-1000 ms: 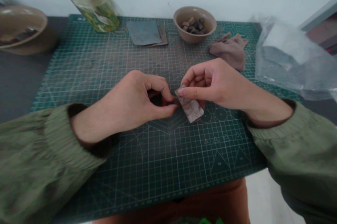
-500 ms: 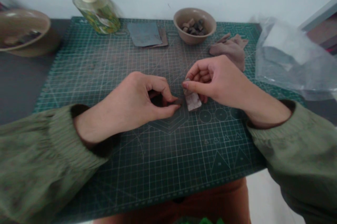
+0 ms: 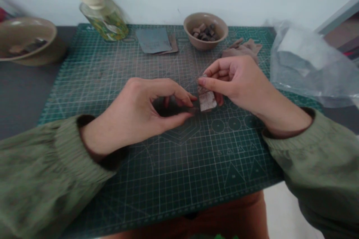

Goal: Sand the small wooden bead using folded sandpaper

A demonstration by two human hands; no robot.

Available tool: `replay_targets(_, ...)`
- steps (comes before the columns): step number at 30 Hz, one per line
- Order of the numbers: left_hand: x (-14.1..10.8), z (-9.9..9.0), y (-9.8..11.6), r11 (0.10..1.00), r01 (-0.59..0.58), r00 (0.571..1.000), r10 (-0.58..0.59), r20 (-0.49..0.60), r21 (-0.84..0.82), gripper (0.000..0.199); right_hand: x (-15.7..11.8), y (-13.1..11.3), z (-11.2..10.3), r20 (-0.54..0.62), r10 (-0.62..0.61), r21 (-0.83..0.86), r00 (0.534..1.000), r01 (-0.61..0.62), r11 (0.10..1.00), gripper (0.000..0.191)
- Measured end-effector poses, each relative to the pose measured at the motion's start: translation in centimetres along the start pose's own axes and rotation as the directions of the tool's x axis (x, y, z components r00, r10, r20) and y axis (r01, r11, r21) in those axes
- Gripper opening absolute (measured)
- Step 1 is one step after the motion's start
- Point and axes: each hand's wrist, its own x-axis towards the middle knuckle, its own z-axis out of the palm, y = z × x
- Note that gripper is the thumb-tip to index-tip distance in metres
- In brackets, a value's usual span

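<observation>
My left hand [image 3: 148, 112] is closed in a loose pinch, thumb and fingertips around a small dark piece [image 3: 193, 110] that is mostly hidden and blurred. Just to its right, my right hand [image 3: 232, 78] grips a small pale rectangular piece [image 3: 208, 102] by its upper end, between thumb and fingers. Its surface is whitish with brown smears, and a crease or edge crosses it near the thumb. The two pieces are very close together; whether they touch I cannot tell. Both hands are over a green cutting mat [image 3: 174, 171].
Behind the hands stand a small bowl [image 3: 206, 44] of little blocks, grey sandpaper sheets [image 3: 154, 40] and a reed diffuser bottle [image 3: 108, 22]. A crumpled brownish cloth or glove [image 3: 242, 49] lies behind my right hand. A larger bowl [image 3: 42, 50] is at left, a clear plastic bag [image 3: 311, 67] at right.
My right hand and the pale piece have moved slightly up and right. The left fingertips have shifted right and parted a little. The camera view has tilted slightly.
</observation>
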Motion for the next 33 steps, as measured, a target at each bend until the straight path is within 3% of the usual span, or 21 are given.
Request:
replay_targets(3, -0.1, 0.2, -0.1, 0.999, 0.019, 0.999, -0.018, -0.027, 0.030, 0.014, 0.0, 0.0, 0.0, 0.004, 0.007, -0.003, 1.000, -0.007, 1.000, 0.033)
replay_targets(10, 0.2, 0.3, -0.3, 0.999, -0.012, 0.999, 0.010, 0.046, 0.045, 0.012, -0.1, -0.3, 0.0, 0.036, 0.006, 0.001, 0.999, -0.006, 1.000, 0.031)
replay_targets(19, -0.2, 0.5, -0.3, 0.998, -0.016, 0.999, 0.014, -0.035, -0.067, 0.009, -0.9, -0.9, -0.2, 0.162, -0.051, 0.054, 0.985, 0.043, 0.998, 0.031)
replay_targets(27, 0.0, 0.5, -0.5, 1.000, -0.016, 1.000, 0.016, -0.007, -0.017, 0.011, -0.7, -0.8, -0.4, 0.324, 0.034, 0.034, 0.945, -0.047, 0.998, 0.024)
replay_targets(33, 0.0, 0.5, -0.9, 0.999, -0.029, 0.999, 0.029, 0.015, -0.018, 0.012, -0.5, -0.8, -0.3, 0.354, 0.071, 0.028, 0.933, -0.086, 0.996, 0.022)
